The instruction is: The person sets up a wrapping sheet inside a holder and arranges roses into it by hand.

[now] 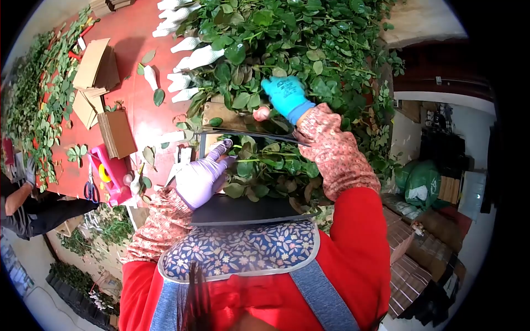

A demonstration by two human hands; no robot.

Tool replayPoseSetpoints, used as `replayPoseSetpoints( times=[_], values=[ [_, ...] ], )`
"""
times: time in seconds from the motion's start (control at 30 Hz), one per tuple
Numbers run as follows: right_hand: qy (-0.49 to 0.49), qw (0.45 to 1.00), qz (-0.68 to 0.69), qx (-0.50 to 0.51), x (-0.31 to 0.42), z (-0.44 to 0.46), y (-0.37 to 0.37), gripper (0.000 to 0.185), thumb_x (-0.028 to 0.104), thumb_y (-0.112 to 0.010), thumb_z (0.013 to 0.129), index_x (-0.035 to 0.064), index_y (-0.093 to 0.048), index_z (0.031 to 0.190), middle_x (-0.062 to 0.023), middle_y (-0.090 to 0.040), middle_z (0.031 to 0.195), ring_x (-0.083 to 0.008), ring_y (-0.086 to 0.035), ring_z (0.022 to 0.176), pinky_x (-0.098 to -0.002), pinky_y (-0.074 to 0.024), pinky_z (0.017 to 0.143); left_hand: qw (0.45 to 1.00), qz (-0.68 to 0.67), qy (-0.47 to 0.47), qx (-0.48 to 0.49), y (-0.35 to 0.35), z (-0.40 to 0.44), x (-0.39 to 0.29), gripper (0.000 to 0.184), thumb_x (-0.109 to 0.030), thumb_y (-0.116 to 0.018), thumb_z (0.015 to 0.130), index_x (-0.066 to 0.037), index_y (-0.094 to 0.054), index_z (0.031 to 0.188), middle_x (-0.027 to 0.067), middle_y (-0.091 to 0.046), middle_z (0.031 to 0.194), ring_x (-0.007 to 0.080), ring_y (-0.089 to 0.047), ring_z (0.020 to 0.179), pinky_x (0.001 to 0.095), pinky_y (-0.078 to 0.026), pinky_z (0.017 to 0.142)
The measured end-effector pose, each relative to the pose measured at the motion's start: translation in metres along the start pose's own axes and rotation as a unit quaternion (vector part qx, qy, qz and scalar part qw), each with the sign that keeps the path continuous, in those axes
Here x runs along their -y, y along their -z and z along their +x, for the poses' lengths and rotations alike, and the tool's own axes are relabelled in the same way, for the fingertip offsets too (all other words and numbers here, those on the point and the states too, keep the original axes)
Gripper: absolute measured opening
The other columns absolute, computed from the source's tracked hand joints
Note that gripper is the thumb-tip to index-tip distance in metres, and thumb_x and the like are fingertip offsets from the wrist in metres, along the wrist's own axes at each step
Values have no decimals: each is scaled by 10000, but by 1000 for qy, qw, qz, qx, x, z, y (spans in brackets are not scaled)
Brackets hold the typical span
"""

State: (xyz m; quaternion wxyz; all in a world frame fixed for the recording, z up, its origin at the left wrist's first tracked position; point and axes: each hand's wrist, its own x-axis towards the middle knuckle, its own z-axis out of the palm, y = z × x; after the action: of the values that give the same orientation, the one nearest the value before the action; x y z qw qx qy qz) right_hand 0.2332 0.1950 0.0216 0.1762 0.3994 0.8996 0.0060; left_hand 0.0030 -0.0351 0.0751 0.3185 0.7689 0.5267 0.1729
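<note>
My left hand [201,179], in a lavender glove, lies at the left end of a black-edged tray [248,212]. Its fingers are stretched out and apart, touching the ends of leafy stems [270,164] inside. Farther out, my right hand [286,95], in a blue glove, reaches into a big heap of leafy stems [314,49]. Its fingers curl down among the leaves, and whatever is under them is hidden. Just below that hand a pale pink rose [261,113] shows its head, close to a brown cardboard piece [223,115].
White net-sleeved buds [201,58] line the heap's left side. On the red table [135,33] lie cardboard pieces [117,134], a pink holder [113,176], and scissors [91,185]. Another person's gloved hand [30,171] is at the far left. Boxes [408,281] stand at right.
</note>
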Motion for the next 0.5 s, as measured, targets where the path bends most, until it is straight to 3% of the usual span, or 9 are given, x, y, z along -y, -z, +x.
replayPoseSetpoints(
  times=[0.07,0.13,0.2,0.23,0.3,0.33,0.37,0.4,0.5],
  values=[
    [-2,998,-24,-51,-6,-15,25,281,165,-610,818,126,-636,1095,-72,-682,892,-299,-690,773,-436,-544,644,1000,-6,-10,-8,2,-1,2,376,-70,-673,838,-153,-629,1202,145,-538,1423,299,-697,759,366,-558,641],
    [20,976,49,-211,-12,-43,64,332,129,-622,795,135,-635,1126,-88,-678,852,-299,-677,736,-424,-536,626,1000,-9,-1,17,8,-2,-1,390,-56,-678,827,-148,-628,1203,155,-535,1424,299,-695,750,367,-558,632],
    [22,963,131,-232,-20,-54,91,314,218,-647,858,137,-624,1161,-101,-675,843,-305,-662,709,-429,-530,629,1000,-12,-6,8,1,-2,5,388,-56,-668,829,-141,-627,1206,164,-530,1425,296,-695,746,366,-557,627],
    [1,971,183,-153,-31,-46,75,289,251,-634,880,140,-627,1146,-98,-679,847,-310,-664,727,-430,-528,641,999,-29,4,13,-1,-1,8,382,-53,-658,832,-137,-629,1204,163,-529,1427,292,-695,740,364,-557,622],
    [24,985,145,-85,-35,-44,59,260,306,-614,905,139,-634,1104,-92,-690,856,-313,-670,765,-435,-526,671,1000,-17,-15,-7,0,-2,6,366,-38,-628,839,-125,-634,1195,161,-526,1432,279,-693,715,359,-554,605],
    [66,991,56,-97,-31,-51,54,255,326,-605,908,136,-638,1075,-90,-697,863,-311,-675,785,-439,-525,690,1000,-16,-19,-8,0,-2,5,366,-38,-628,839,-125,-634,1195,161,-526,1432,279,-693,715,359,-554,605],
    [61,996,56,-35,-22,-52,48,275,338,-603,903,134,-642,1082,-89,-707,905,-299,-681,814,-443,-528,727,999,-15,-27,-15,0,-5,3,367,-34,-625,839,-124,-634,1195,162,-523,1433,280,-692,710,362,-554,603],
    [71,997,42,4,-17,-49,38,276,305,-591,893,149,-662,1109,-90,-707,909,-296,-687,817,-457,-534,731,999,-14,-35,-21,0,-6,1,367,-30,-622,839,-123,-634,1195,163,-521,1435,281,-691,705,364,-553,601],
    [55,997,52,23,-12,-32,-10,177,217,-654,830,118,-666,976,-119,-675,829,-334,-660,791,-458,-504,707,1000,-17,2,16,1,-5,-2,374,-46,-631,849,-135,-624,1212,162,-509,1445,298,-694,737,372,-556,625]
  ],
)
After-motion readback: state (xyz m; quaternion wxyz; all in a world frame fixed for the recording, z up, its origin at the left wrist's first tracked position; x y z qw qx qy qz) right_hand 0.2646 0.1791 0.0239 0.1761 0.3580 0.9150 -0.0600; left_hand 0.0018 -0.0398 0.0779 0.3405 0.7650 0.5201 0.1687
